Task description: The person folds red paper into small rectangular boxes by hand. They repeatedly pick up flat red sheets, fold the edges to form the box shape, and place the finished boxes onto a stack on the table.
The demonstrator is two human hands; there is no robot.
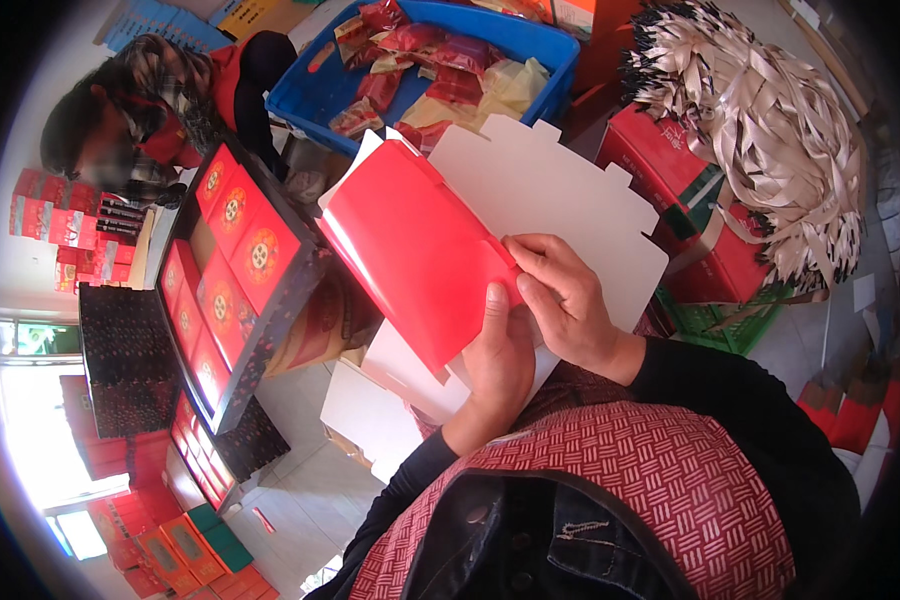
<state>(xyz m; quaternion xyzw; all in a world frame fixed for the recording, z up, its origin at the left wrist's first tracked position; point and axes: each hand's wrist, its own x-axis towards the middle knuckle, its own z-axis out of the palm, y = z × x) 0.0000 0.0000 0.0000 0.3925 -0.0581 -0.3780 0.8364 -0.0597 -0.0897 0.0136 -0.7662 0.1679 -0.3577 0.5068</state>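
A glossy red cardboard box blank, partly folded and white on its inner side, is held up in front of me. My left hand grips its near edge, thumb on the red face and the other fingers hidden beneath. At its right corner my right hand pinches the edge between thumb and fingers. Behind and below lie flat white box blanks with notched tabs. Whether the red piece is separate from all of them I cannot tell.
A blue crate with red and yellow packets stands at the far side. To the left is a dark tray of red boxes, near another person. At right, beige ribbons hang over red boxes and a green crate.
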